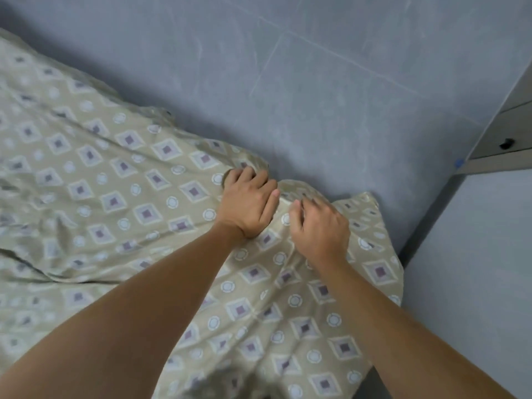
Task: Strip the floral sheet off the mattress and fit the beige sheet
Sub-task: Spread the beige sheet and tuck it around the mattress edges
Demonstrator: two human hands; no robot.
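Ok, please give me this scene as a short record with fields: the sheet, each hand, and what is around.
sheet: beige sheet with diamonds and circles, wrinkled, spread over the bed
left hand: left hand on the sheet's far edge, fingers curled into the cloth
right hand: right hand beside it, fingers bent on the cloth, blurred
corner: sheet corner lies loose
surroundings: grey floor; cabinet at right

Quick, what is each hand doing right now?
Left hand: fingers curled, gripping the edge of the beige sheet.
Right hand: fingers curled into a fold of the same sheet; blurred.
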